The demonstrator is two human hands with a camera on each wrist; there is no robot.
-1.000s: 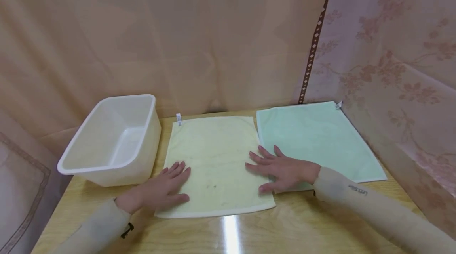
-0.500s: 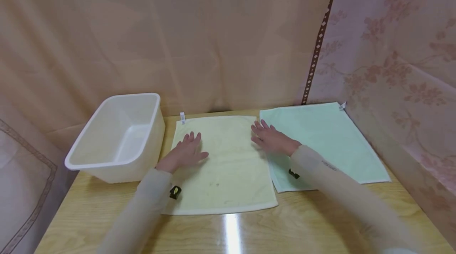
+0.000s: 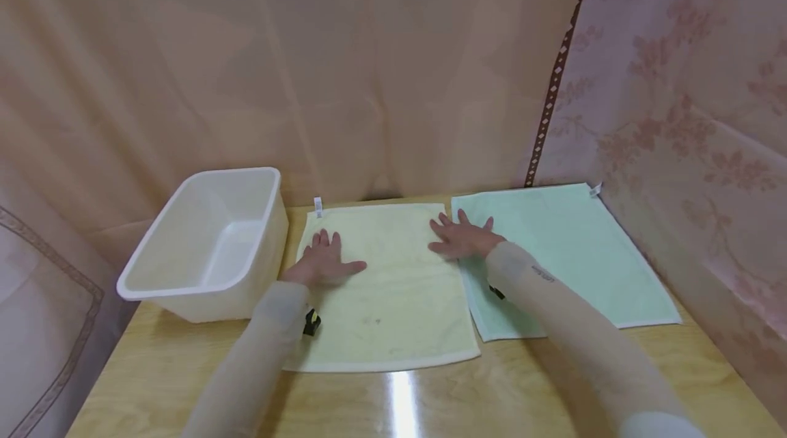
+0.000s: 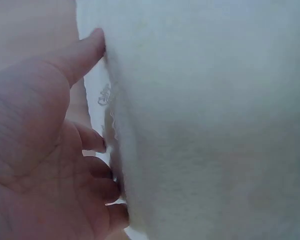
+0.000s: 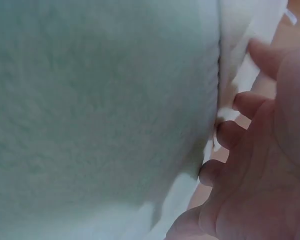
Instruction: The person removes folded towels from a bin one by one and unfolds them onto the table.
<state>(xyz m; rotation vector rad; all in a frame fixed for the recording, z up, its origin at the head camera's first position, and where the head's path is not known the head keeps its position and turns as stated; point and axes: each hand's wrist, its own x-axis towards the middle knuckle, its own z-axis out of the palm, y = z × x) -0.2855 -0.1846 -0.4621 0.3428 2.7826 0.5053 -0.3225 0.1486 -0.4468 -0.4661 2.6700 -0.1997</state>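
Observation:
A pale yellow towel (image 3: pixel 399 301) lies spread flat on the table, a white tag at its far left corner. My left hand (image 3: pixel 322 262) is over its left side, fingers spread and thumb out to the right. The right hand (image 3: pixel 464 238) spans the seam between this towel and a mint green towel (image 3: pixel 565 253), fingertips over the yellow one. Neither hand grips cloth. The left wrist view has the left palm (image 4: pixel 35 150) beside pale cloth (image 4: pixel 205 125). In the right wrist view, the right palm (image 5: pixel 255 175) is beside greenish cloth (image 5: pixel 105 100).
To the left of the towels stands a white plastic basin (image 3: pixel 267 267), with nothing visible inside. The wooden table (image 3: pixel 504 390) reaches back to a beige curtain (image 3: pixel 393 83). A floral cloth (image 3: pixel 695 137) hangs along the right side.
Both hands have moved away from the body, from the yellow towel's near half to its far half. Its surface stays spread out. The head view has shifted slightly.

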